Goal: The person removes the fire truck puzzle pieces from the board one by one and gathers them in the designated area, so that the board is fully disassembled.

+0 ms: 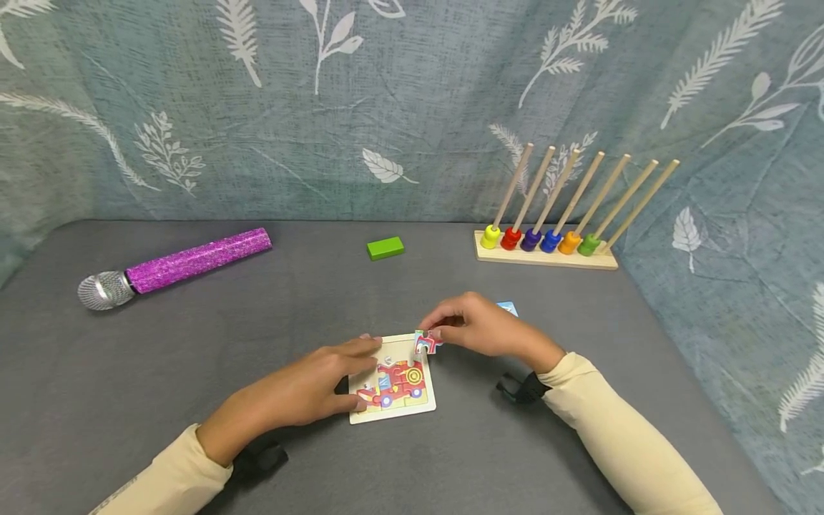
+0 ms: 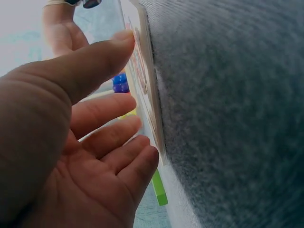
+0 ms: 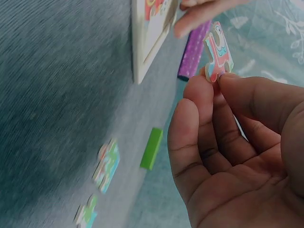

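Note:
A square wooden jigsaw tray (image 1: pixel 394 415) lies on the grey table, its lower part filled with pieces forming a red vehicle (image 1: pixel 399 386). My left hand (image 1: pixel 315 386) rests at the tray's left side, fingers extended and spread, with the thumb at the lower left corner. Between thumb and fingertips, my right hand (image 1: pixel 479 325) pinches a red, white and blue puzzle piece (image 3: pixel 219 54) over the tray's upper right corner. The tray's upper part shows bare wood. In the left wrist view, the left thumb (image 2: pixel 111 50) touches the tray's edge.
Loose puzzle pieces (image 3: pixel 107 166) lie on the table to the right; one blue piece (image 1: pixel 508 307) is partly hidden behind the right arm. Farther back are a purple glittery microphone (image 1: pixel 193 265), a green block (image 1: pixel 385 248) and a peg stand with coloured beads (image 1: pixel 547 259).

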### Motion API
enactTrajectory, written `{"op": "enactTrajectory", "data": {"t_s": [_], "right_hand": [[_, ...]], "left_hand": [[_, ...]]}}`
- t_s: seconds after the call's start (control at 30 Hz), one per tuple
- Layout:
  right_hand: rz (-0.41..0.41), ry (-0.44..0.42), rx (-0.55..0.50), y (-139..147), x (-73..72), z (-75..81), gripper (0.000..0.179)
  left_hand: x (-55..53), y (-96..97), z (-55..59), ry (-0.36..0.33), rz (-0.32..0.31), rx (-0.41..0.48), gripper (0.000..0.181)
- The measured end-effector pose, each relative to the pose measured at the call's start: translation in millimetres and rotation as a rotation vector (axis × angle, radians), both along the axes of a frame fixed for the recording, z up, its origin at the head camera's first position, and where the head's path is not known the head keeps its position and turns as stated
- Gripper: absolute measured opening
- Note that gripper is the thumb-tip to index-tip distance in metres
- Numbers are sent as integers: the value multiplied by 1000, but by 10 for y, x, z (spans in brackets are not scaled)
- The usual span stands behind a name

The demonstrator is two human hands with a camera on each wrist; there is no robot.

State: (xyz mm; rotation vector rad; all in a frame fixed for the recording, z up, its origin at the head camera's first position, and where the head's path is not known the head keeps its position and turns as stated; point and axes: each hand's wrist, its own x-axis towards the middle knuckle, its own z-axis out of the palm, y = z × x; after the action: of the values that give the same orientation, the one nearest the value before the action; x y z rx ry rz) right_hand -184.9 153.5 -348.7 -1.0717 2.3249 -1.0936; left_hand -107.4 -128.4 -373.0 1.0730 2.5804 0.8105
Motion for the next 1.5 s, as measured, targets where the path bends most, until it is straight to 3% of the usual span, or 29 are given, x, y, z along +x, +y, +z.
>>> {"op": "enactTrajectory", "data": {"t_s": [0.2,1.17,1.5], "right_hand": [[-30,-24,2,101,-14,-4,18],[-32,-30,91,372,-164,-143,15],[-34,-14,100,400,-160,-166,15]], "left_hand": [[14,12,-13,-28,-4,-40,62],[22,-11,28,78,-52,-119,56],[14,-10,20,76,-65,-120,55]]}}
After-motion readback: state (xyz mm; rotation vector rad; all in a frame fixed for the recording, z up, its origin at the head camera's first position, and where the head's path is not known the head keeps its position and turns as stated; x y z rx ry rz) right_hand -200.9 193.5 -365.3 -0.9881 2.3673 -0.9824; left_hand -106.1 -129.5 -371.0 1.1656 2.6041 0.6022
